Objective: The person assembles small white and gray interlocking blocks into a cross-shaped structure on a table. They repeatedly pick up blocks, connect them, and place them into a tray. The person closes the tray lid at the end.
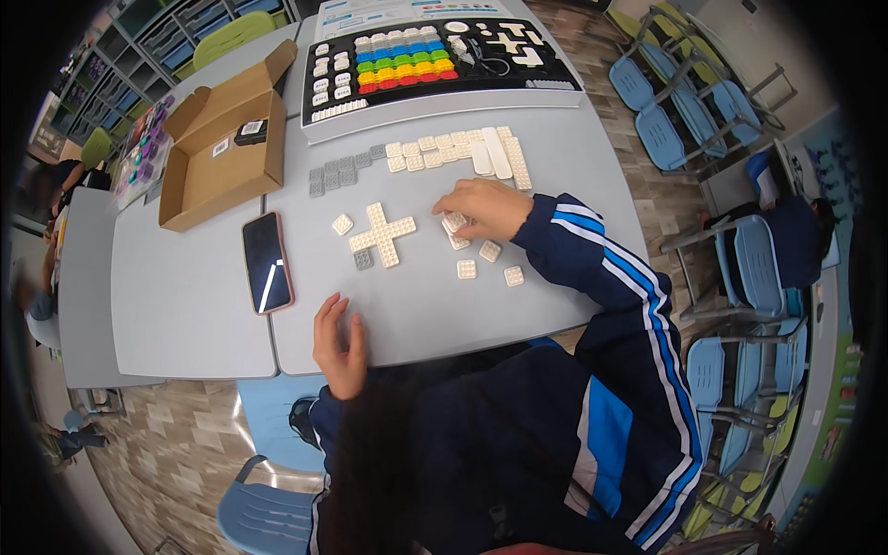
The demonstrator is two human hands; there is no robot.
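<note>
My right hand point(486, 209) is closed over a small white square studded block point(453, 222), pinched between thumb and fingers. Just under it lies another white block point(460, 242), and more loose white blocks point(466, 269) are scattered toward the table's front edge. To the left, a white cross-shaped studded piece point(383, 233) lies flat. A grey square block point(363, 260) sits in its lower left corner, and a single white block point(342, 224) is beside its upper left. At the table's front edge my left hand point(340, 346) rests with fingers apart, holding nothing.
Behind are rows of grey blocks point(333, 174), white blocks point(427, 151) and long white pieces point(496, 154). A black-lined kit tray point(314, 131) with coloured pieces stands farther back. On the left are a phone point(267, 263) and an open cardboard box point(222, 193). Stacked blue chairs point(666, 139) stand at right.
</note>
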